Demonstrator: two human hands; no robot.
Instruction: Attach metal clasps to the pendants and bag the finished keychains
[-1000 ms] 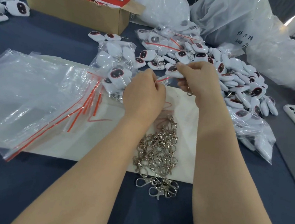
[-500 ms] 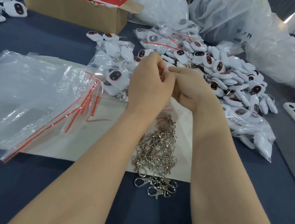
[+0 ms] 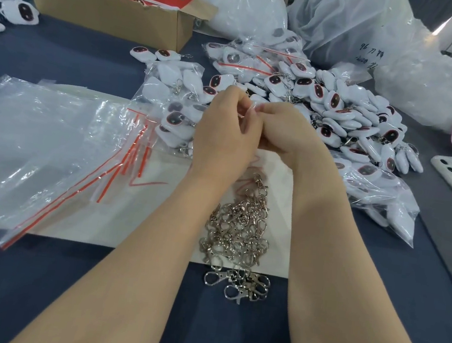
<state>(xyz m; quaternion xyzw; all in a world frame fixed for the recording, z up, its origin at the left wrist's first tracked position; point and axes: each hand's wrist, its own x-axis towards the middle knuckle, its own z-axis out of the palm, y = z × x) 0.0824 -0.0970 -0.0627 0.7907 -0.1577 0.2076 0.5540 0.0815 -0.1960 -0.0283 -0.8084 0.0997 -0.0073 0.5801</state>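
A dark blue desk [image 3: 33, 296] fills the view, with a cardboard box [image 3: 110, 11] and bulky plastic sacks [image 3: 350, 30] along its far side and a white sheet [image 3: 149, 227] spread in the middle. Above the far edge of that sheet the left grip [image 3: 223, 139] and the right grip [image 3: 286, 133] meet fingertip to fingertip. Both have their fingers curled in, pinching a small pale piece [image 3: 251, 109] between them. So little of it shows that I cannot tell whether it is a pendant's loop, a clasp or both. The next move, as I judge it, turns on where the supplies lie from that meeting point. The loose clasps [image 3: 237, 229] lie on the near side, toward the person, in a long pile between the two forearms. Its long axis runs from the sheet's near edge up toward the wrists, and its top end is about as near one wrist as the other. The heap of pendants [image 3: 340, 111] lies the other way, beyond and to the right, just beside the right grip, so that hand looks the likelier to fetch one. Empty zip bags [image 3: 51, 144] lie well off to the left, and a bag of keychains [image 3: 176, 102] sits just beyond the left grip.
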